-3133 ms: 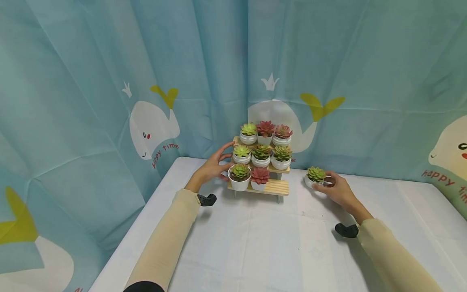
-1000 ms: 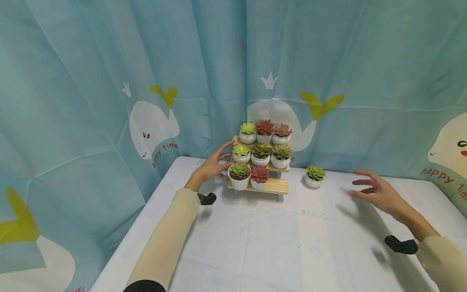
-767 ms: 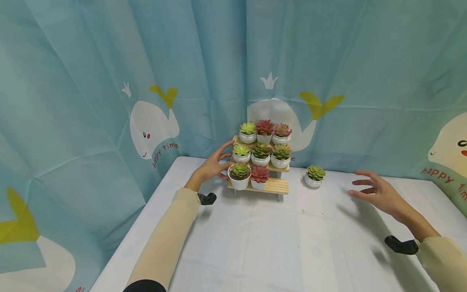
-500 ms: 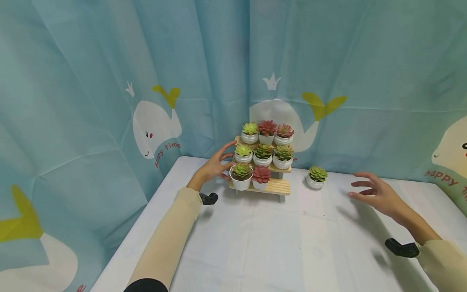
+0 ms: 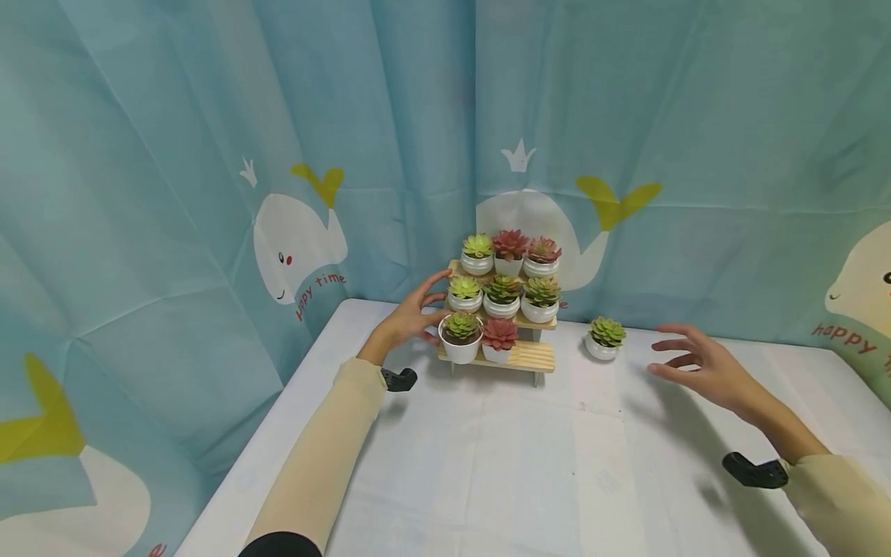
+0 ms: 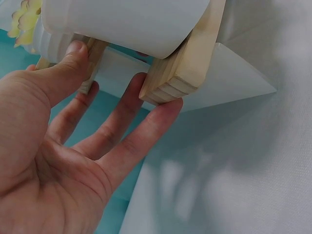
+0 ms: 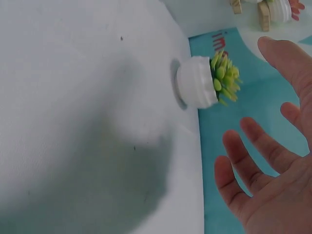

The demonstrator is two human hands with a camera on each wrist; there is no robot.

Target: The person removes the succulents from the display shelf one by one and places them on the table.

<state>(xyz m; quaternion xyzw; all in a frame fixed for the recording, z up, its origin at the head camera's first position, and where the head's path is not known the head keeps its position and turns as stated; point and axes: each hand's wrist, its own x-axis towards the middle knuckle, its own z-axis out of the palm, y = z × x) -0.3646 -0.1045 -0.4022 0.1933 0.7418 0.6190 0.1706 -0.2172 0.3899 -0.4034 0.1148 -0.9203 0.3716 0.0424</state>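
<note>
A three-step wooden stand (image 5: pixel 532 356) holds several potted succulents, three on each upper step. On the lowest step, a green one (image 5: pixel 461 338) and a red one (image 5: pixel 499 340) leave the right end bare. My left hand (image 5: pixel 407 321) grips the stand's left side; in the left wrist view its thumb and fingers touch the ends of the wooden boards (image 6: pixel 190 63). To the right of the stand, a green succulent in a white pot (image 5: pixel 602 346) stands upright on the table. My right hand (image 5: pixel 717 375), fingers loosely bent and apart, hovers empty to its right.
A white cloth covers the table (image 5: pixel 515 464). Close behind the stand and the lone pot hangs a blue curtain (image 5: pixel 418 116) with whale prints; it also runs along the table's left side.
My right hand let go of the lone pot and drew back to the right, then shifted slightly left toward it. The left hand stays at the stand. The view shifted slightly.
</note>
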